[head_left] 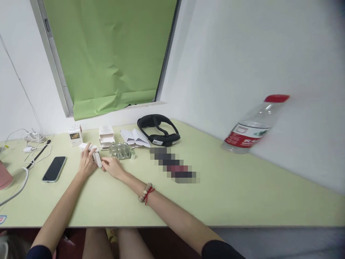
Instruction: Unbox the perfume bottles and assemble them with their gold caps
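Observation:
A small white cardboard box (97, 158) lies tilted in my left hand (86, 164), whose fingers are wrapped over its top. My right hand (113, 167) is closed at the near right end of this box, thumb and fingers pinched together at its edge. Just beyond my right hand, several clear glass bottles (120, 150) lie side by side. An open white box (107, 137) stands behind my hands, and a closed white box with a dark picture (76, 136) stands to its left. Folded white paper (134, 137) rests behind the bottles.
A phone (54, 169) lies left of my hands, near tangled cables (33, 144) and a pink container (4, 176). A black headset (159, 131) sits at the back. To the right are a blurred-out object (175, 165) and a plastic bottle with red cap (249, 131) by the wall.

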### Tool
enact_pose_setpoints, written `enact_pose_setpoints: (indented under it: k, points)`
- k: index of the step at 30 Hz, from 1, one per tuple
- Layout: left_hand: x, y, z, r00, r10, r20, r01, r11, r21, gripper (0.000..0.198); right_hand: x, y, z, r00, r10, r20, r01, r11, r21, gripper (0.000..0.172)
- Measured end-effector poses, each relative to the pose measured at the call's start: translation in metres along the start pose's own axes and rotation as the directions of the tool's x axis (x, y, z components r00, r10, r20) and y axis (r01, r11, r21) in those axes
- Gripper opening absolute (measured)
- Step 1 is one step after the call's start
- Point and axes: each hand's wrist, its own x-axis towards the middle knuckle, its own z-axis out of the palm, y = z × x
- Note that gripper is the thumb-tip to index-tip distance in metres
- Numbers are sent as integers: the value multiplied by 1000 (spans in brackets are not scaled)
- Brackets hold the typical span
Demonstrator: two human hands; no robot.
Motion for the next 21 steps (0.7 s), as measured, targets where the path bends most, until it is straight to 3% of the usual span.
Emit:
enact_pose_setpoints:
  k: [8, 12, 16, 21]
  points:
    - [4, 4, 9, 973, 145, -180, -164, 982, -97, 46, 1, -8, -4, 987, 48, -156, -84, 969, -232, 19]
    - [6, 5, 12, 936, 253, -245, -278, 958, -74, 40, 0, -8, -6, 971, 54, -234, -113, 963, -246, 28]
    - [8, 6, 12, 910, 298, -290, -328, 943, -59, 37, 0, -7, -9, 974, 70, -217, -132, 950, -284, 34]
    - [9, 9, 10, 927, 274, -255, -298, 953, -60, 40, 2, -5, -9, 986, 55, -156, -104, 940, -326, 38]
